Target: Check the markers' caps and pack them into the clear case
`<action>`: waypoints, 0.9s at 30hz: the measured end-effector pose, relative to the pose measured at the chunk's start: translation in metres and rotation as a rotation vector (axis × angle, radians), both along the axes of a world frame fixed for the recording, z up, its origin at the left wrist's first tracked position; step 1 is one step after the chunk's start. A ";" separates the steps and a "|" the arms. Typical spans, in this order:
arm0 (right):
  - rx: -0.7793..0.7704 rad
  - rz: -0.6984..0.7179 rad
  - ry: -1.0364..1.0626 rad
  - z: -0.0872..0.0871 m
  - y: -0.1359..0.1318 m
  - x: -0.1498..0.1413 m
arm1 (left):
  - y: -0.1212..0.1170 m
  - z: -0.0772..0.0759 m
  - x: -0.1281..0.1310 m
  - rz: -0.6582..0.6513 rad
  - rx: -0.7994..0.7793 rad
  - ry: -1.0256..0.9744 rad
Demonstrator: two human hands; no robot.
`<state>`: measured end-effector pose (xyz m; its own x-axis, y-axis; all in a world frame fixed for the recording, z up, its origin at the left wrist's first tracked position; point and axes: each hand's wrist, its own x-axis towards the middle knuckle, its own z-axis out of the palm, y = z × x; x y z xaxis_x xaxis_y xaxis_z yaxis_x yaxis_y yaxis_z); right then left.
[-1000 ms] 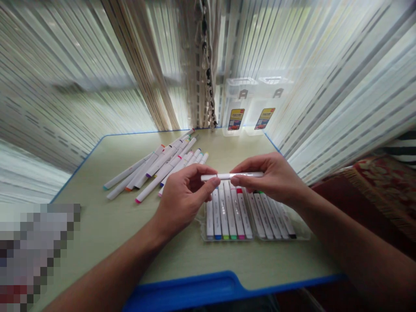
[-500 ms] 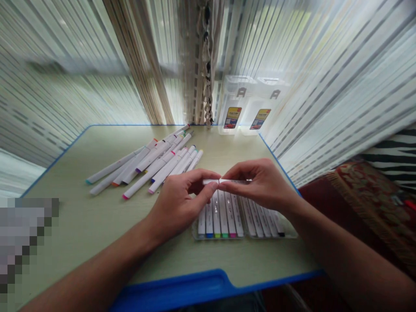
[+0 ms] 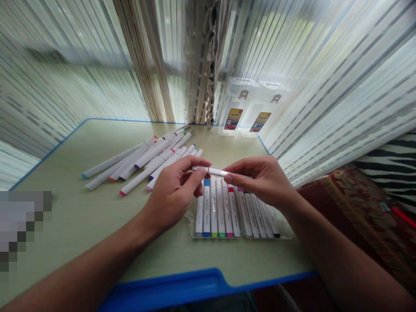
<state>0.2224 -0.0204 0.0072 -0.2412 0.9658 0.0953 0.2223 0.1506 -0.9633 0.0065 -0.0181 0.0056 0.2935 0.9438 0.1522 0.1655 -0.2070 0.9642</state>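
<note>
A white marker (image 3: 217, 171) lies roughly level between my two hands. My left hand (image 3: 177, 184) pinches its left end between thumb and fingers, close to a dark ring round the barrel. Thumb and fingers of my right hand (image 3: 260, 177) close on its right part, partly hiding it. Just below and behind the hands rests a clear plastic case (image 3: 242, 237), its two halves filled with rows of white markers (image 3: 221, 212) with coloured ends. Left of my left hand, a loose pile of white markers (image 3: 156, 158) with coloured ends lies on the table.
Two clear empty-looking boxes (image 3: 232, 97) with yellow labels stand at the table's back right. The pale table (image 3: 81, 225) has a blue rim. String curtains (image 3: 78, 78) hang behind it. A patterned fringed cloth (image 3: 360, 203) is at the right. A pixelated patch covers the left edge.
My right hand slid left along the marker to meet my left fingers, then drew back right. Both hands still hold it. The camera view has shifted slightly.
</note>
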 end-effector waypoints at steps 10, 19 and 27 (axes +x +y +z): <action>-0.051 -0.027 0.061 0.000 0.001 0.004 | 0.002 0.004 0.000 0.065 -0.059 -0.151; -0.134 0.017 0.328 -0.002 0.004 0.007 | 0.008 -0.004 -0.002 0.095 -0.111 -0.254; -0.160 0.009 0.416 0.003 0.004 0.005 | 0.010 -0.004 -0.003 0.095 -0.162 -0.323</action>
<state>0.2273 -0.0166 0.0104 -0.2226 0.9742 0.0361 -0.1901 -0.0071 -0.9817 0.0032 -0.0080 0.0013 0.1652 0.9839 0.0688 -0.1414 -0.0454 0.9889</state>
